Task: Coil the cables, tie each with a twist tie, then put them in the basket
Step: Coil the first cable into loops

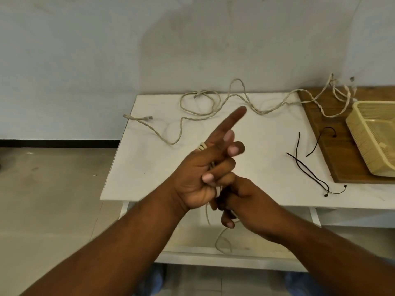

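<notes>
My left hand (205, 171) is raised over the white table (149, 167), index finger pointing up, other fingers curled round turns of a beige cable (201, 146) wound about the hand. My right hand (241, 199) sits just below it and pinches the same cable, whose loose end (222, 240) hangs in a loop past the table's front edge. A second long beige cable (201, 107) sprawls across the back of the table towards the right. Dark twist ties (307, 169) lie on the table's right part. The yellow basket (363, 133) sits at the far right.
A brown wooden board (333, 146) lies under the basket, with one twist tie (320, 142) partly on it. A grey wall stands behind the table. Tiled floor lies to the left. A lower shelf (192, 242) shows beneath the tabletop.
</notes>
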